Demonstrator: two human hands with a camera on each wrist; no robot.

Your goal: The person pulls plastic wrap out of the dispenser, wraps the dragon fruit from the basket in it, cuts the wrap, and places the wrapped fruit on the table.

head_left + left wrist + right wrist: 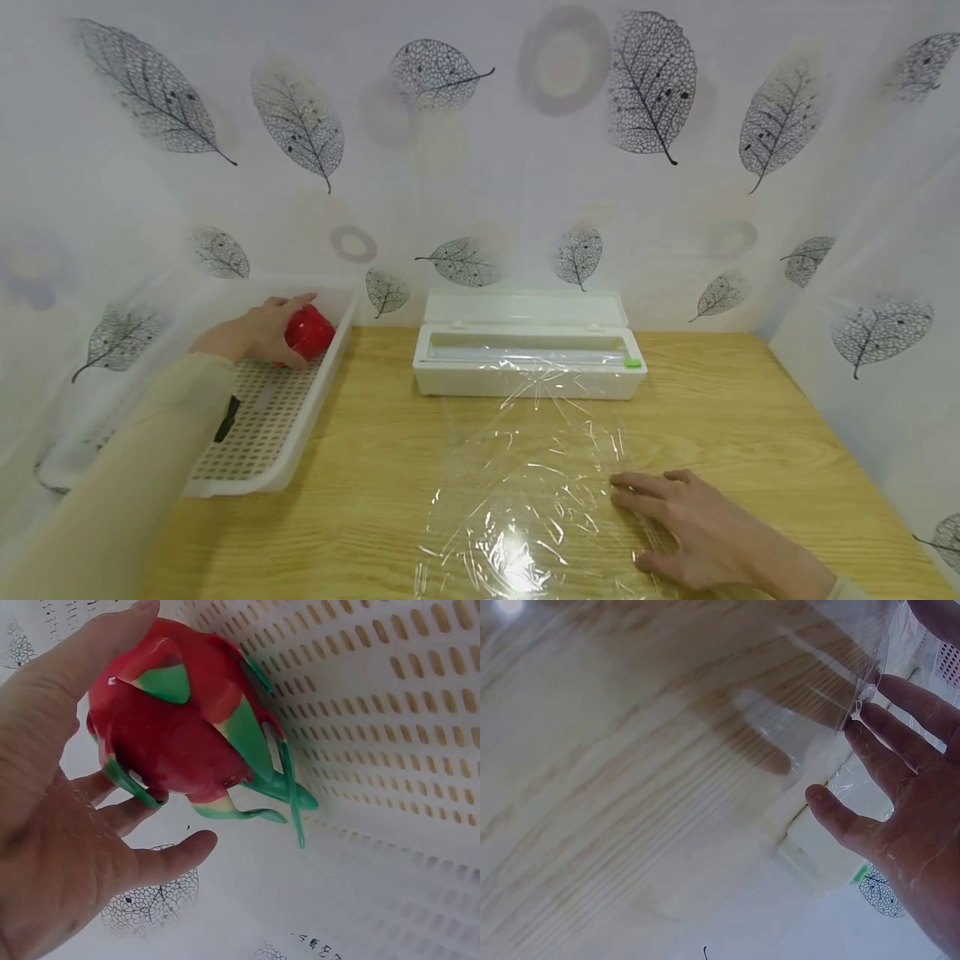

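Observation:
In the head view my left hand (266, 329) reaches into a white basket (281, 467) at the left and holds a dragon fruit (311, 333). The left wrist view shows the red dragon fruit (176, 742) with green-tipped scales, between the thumb and the spread fingers; some fingers are partly hidden behind it. A sheet of clear plastic wrap (517, 500) stretches towards me from a white dispenser box (525, 383). Along the sheet's right edge rests my right hand (693, 529), fingers spread. Its fingertips touch the wrap's edge in the right wrist view.
The dispenser's lid (525, 308) stands raised at the back, and a green slider (632, 363) sits at its right end. A curtain (487, 167) with leaf prints hangs behind and at the sides of the wooden table (360, 467).

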